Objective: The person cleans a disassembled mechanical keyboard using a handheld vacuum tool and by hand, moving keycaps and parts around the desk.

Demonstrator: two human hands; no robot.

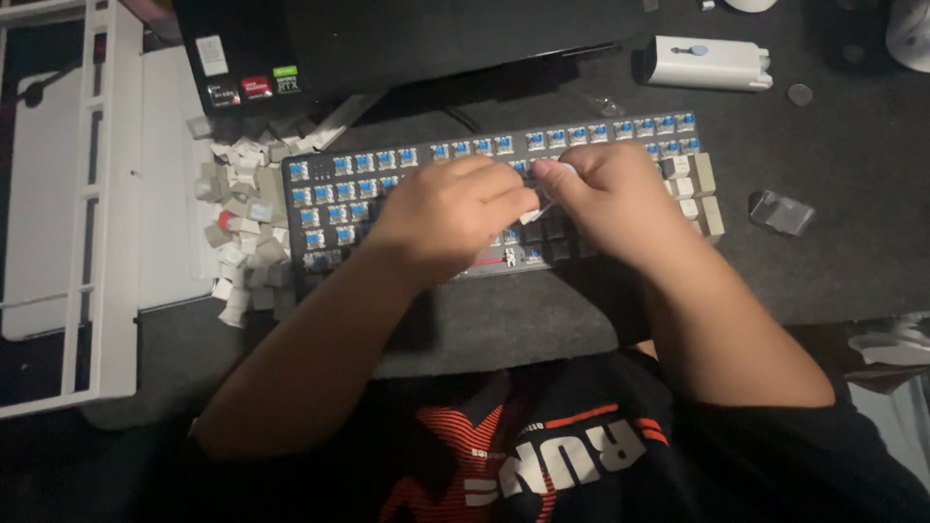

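Centrally, the left hand (448, 215) and right hand (603, 199) meet over the keyboard (407, 174) on the desk mat (833, 165), fingers pinched narrowly on a small white keycap (532, 215). Loose keycaps (242, 223) lie beside the keyboard's left edge.

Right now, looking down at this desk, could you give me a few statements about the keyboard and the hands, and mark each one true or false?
1. Most of the keyboard has its caps off, showing blue switches. True.
2. The loose keycaps are piled to the right of the keyboard. False: the pile lies off its left end.
3. Both hands are over the middle of the keyboard, the left hand close beside the right hand. True.
4. A few pale caps still sit at the keyboard's right end. True.
5. The white oblong gadget rests on top of the keyboard. False: it lies on the mat beyond it, apart.
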